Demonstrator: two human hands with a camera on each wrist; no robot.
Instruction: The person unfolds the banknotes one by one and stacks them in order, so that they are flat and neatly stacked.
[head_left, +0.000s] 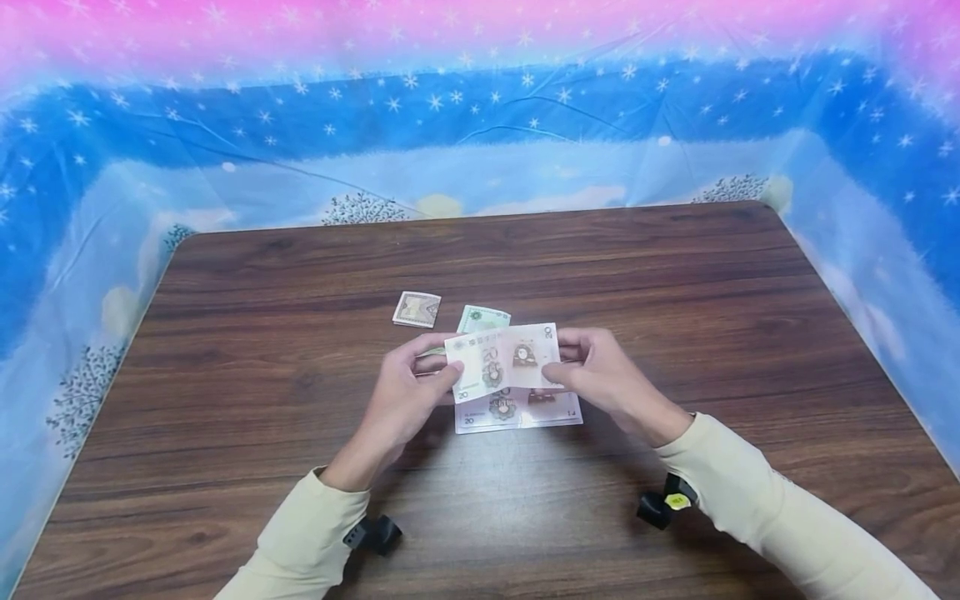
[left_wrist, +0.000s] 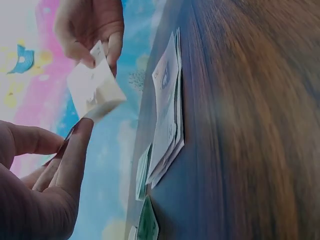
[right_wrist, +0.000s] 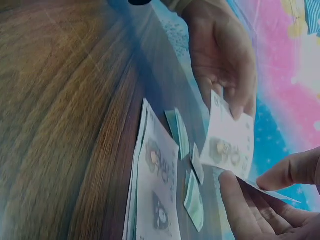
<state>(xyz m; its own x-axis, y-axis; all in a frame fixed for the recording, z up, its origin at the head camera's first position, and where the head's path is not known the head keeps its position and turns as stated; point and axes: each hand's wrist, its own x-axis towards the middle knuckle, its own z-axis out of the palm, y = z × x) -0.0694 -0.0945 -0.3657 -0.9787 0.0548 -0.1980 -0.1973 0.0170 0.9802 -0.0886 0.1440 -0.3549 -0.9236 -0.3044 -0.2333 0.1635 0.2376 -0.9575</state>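
Note:
A banknote (head_left: 480, 354) marked 20, creased down its middle, is stretched between both hands. My left hand (head_left: 405, 392) pinches its left end, thumb on the front face and fingers behind. At the right end my right hand (head_left: 611, 375) pinches it the same way. Below it a stack of flat banknotes (head_left: 517, 423) lies on the table, the top one also showing 20; the stack's layered edges show in the left wrist view. The right wrist view shows the held note bent at its crease, above the stack (right_wrist: 157, 185).
Behind the stack lie folded green banknotes (right_wrist: 194, 205), one partly hidden by the held note in the head view. A folded brownish banknote (head_left: 416, 309) lies to their left. The wooden table (head_left: 262, 467) is backed by a blue and pink snowflake cloth (head_left: 480, 108).

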